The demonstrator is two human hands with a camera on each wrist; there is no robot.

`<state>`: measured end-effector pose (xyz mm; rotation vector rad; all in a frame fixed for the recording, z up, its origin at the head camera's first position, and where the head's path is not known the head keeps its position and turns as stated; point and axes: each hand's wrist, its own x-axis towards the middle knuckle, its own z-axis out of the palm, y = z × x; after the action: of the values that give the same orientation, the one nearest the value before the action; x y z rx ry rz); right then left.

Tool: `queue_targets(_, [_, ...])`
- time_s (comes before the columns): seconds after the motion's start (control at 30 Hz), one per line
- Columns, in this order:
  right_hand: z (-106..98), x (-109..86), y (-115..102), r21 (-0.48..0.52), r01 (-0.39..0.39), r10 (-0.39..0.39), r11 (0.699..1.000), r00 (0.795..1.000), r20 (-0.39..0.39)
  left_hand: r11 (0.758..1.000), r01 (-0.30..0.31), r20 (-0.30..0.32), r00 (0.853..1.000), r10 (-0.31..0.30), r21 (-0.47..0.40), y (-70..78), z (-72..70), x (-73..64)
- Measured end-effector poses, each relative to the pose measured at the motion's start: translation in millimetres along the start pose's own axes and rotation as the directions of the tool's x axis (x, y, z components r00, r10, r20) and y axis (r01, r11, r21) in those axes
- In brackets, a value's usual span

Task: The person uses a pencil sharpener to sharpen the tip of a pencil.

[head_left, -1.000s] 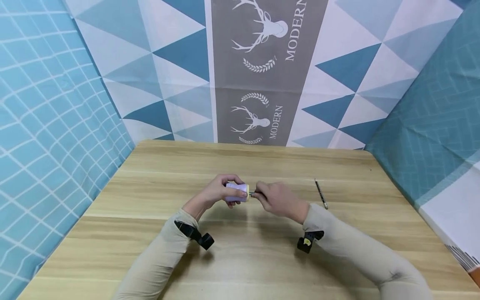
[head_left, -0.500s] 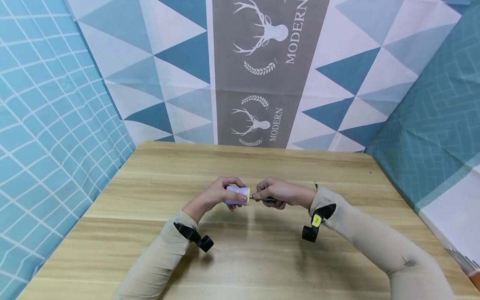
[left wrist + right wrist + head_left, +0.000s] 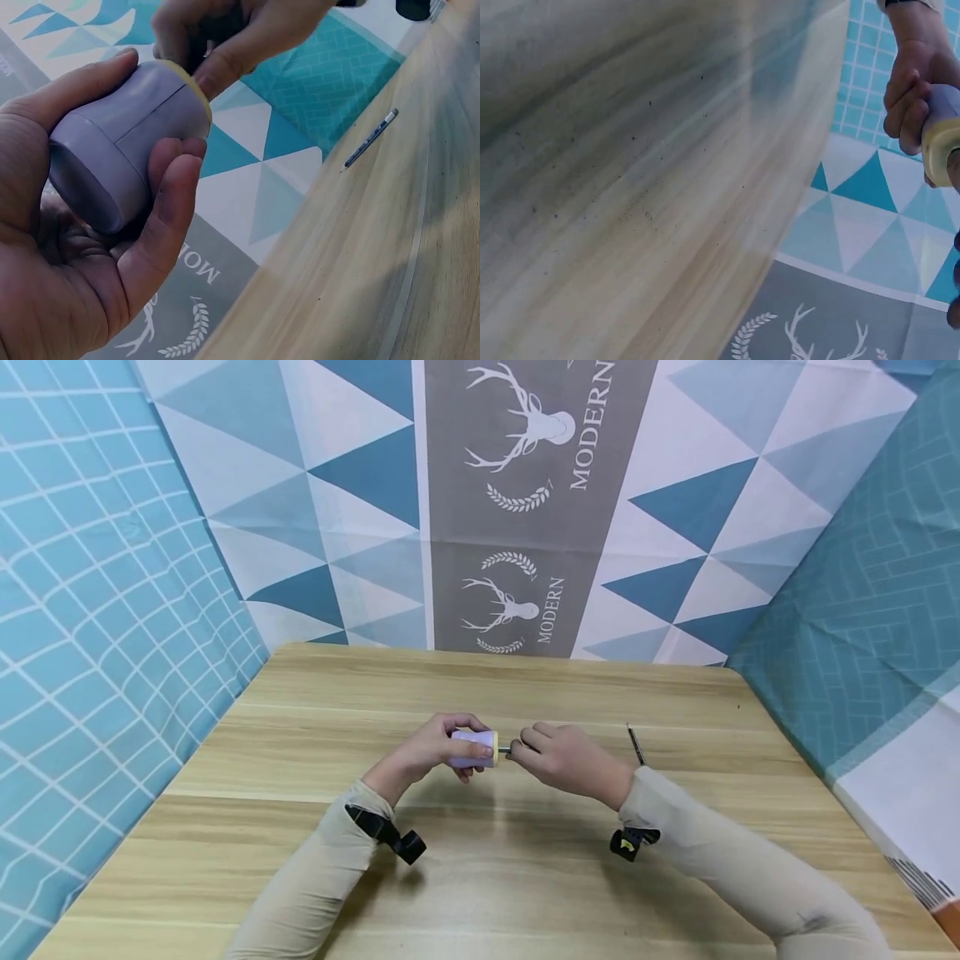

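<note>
My left hand point(image 3: 427, 750) grips a lavender, barrel-shaped pencil sharpener point(image 3: 467, 762) with a yellow end, held sideways above the table. The left wrist view shows the sharpener point(image 3: 124, 124) with a hollow near end and a seam along its side, thumb and fingers wrapped round it. From the yellow end juts a thin dark stick, apparently a pencil point(image 3: 505, 750), which my right hand point(image 3: 570, 764) pinches close to the sharpener. Most of that stick is hidden by the right hand. In the right wrist view the yellow end point(image 3: 939, 146) shows at the right edge.
Another pencil point(image 3: 636, 745) lies on the wooden table point(image 3: 360, 685) beyond my right wrist, partly behind the sleeve. Patterned cloth point(image 3: 502, 510) hangs behind the table, with blue cloths at both sides.
My right hand has turned at the stick, from knuckles up to fingers sideways and back to knuckles up. My left hand and the sharpener have stayed nearly still.
</note>
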<state>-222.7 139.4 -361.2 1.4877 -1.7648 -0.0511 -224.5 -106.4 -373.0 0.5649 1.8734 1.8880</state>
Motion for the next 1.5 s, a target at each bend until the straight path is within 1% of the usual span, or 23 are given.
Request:
queue_targets(0.07, [3.0, -1.1, 0.9, -0.126, 0.044, -0.05, 0.991, 0.998, -0.045, 1.0, 0.002, -0.016, 1.0, -0.003, -0.017, 0.7, 0.5, -0.3])
queue_targets(0.2, [6.4, -2.3, 2.1, -0.257, 0.073, -0.103, 0.964, 0.989, -0.103, 0.999, 0.004, -0.039, 0.999, -0.005, -0.037, 3.1, 3.6, -1.4])
queue_targets(0.43, [4.1, -5.3, 2.0, -0.268, 0.166, -0.191, 0.949, 0.979, -0.069, 0.999, 0.029, 0.002, 1.0, -0.029, -0.032, 2.6, 12.9, -4.7])
queue_targets(0.6, [1.3, -0.6, 3.1, -0.094, 0.166, -0.165, 0.982, 0.986, 0.015, 0.999, 0.037, -0.003, 0.999, -0.038, -0.027, -1.4, 13.0, -4.6])
queue_targets(0.67, [1.3, 0.6, 3.6, 0.056, 0.088, -0.091, 0.995, 0.994, 0.06, 0.999, 0.037, -0.007, 0.999, -0.037, -0.02, -2.3, 12.8, -3.4])
queue_targets(0.7, [0.8, 1.0, 3.9, 0.16, 0.025, -0.041, 0.987, 0.995, 0.096, 0.999, 0.039, -0.007, 0.999, -0.039, -0.013, -2.4, 12.9, -3.0])
queue_targets(0.73, [-0.1, 1.6, 4.2, 0.275, -0.051, 0.01, 0.96, 0.989, 0.148, 0.999, 0.043, -0.006, 0.999, -0.043, -0.009, -2.6, 13.0, -3.0])
queue_targets(0.77, [-1.0, 2.3, 5.0, 0.393, -0.135, 0.055, 0.91, 0.977, 0.208, 0.999, 0.045, -0.003, 0.999, -0.045, -0.006, -3.1, 12.9, -2.8])
queue_targets(0.8, [-1.8, 2.9, 5.9, 0.5, -0.225, 0.098, 0.836, 0.958, 0.268, 0.999, 0.049, -0.002, 0.999, -0.049, -0.004, -3.3, 13.2, -2.9])
queue_targets(0.83, [-3.4, 4.0, 6.8, 0.585, -0.324, 0.136, 0.743, 0.93, 0.342, 0.999, 0.051, -0.001, 0.999, -0.051, -0.003, -3.6, 13.4, -3.0])
queue_targets(0.93, [-7.9, 7.1, 10.6, 0.697, -0.586, 0.185, 0.414, 0.804, 0.565, 0.999, 0.055, 0.01, 0.998, -0.055, 0.001, -5.0, 14.3, -3.4])
queue_targets(1.03, [-9.6, 7.7, 14.0, 0.659, -0.745, 0.156, 0.104, 0.667, 0.729, 0.999, 0.052, 0.021, 0.998, -0.052, 0.007, -5.2, 15.3, -3.1])
queue_targets(1.1, [-9.1, 7.1, 15.6, 0.602, -0.797, 0.122, -0.048, 0.593, 0.796, 0.999, 0.046, 0.028, 0.999, -0.046, 0.012, -5.2, 15.2, -2.8])
queue_targets(1.13, [-9.3, 7.0, 16.1, 0.572, -0.814, 0.108, -0.101, 0.563, 0.82, 0.999, 0.042, 0.032, 0.999, -0.043, 0.013, -5.3, 14.8, -2.4])
queue_targets(1.17, [-9.2, 7.4, 16.4, 0.552, -0.824, 0.102, -0.128, 0.543, 0.834, 0.999, 0.038, 0.033, 0.999, -0.039, 0.015, -5.3, 14.2, -1.9])
queue_targets(1.2, [-9.6, 7.9, 16.5, 0.545, -0.828, 0.107, -0.129, 0.535, 0.838, 0.999, 0.033, 0.034, 0.999, -0.034, 0.018, -5.0, 13.6, -1.5])
queue_targets(1.23, [-9.9, 8.7, 16.4, 0.553, -0.826, 0.124, -0.104, 0.541, 0.832, 0.999, 0.031, 0.032, 0.999, -0.031, 0.017, -5.0, 12.9, -1.1])
queue_targets(1.27, [-10.3, 9.6, 16.1, 0.573, -0.818, 0.149, -0.05, 0.562, 0.814, 0.999, 0.028, 0.03, 0.999, -0.029, 0.017, -4.9, 12.0, -0.7])
queue_targets(1.3, [-11.5, 10.7, 15.5, 0.592, -0.805, 0.179, 0.03, 0.587, 0.789, 0.999, 0.029, 0.026, 0.999, -0.03, 0.014, -4.7, 11.4, -0.5])
queue_targets(1.33, [-12.8, 11.8, 14.7, 0.609, -0.781, 0.21, 0.141, 0.624, 0.752, 0.999, 0.03, 0.023, 0.999, -0.03, 0.012, -4.3, 10.6, -0.6])
queue_targets(1.43, [-16.2, 13.1, 11.4, 0.563, -0.619, 0.275, 0.547, 0.769, 0.577, 0.999, 0.032, 0.019, 0.999, -0.032, -0.001, -4.3, 8.6, -0.6])
queue_targets(1.47, [-16.9, 12.7, 10.0, 0.508, -0.549, 0.285, 0.664, 0.814, 0.506, 1.0, 0.029, 0.02, 0.999, -0.029, -0.006, -4.5, 8.2, -0.3])
queue_targets(1.5, [-17.6, 11.8, 8.8, 0.44, -0.484, 0.288, 0.756, 0.851, 0.44, 1.0, 0.026, 0.019, 0.999, -0.026, -0.01, -4.8, 7.8, 0.2])
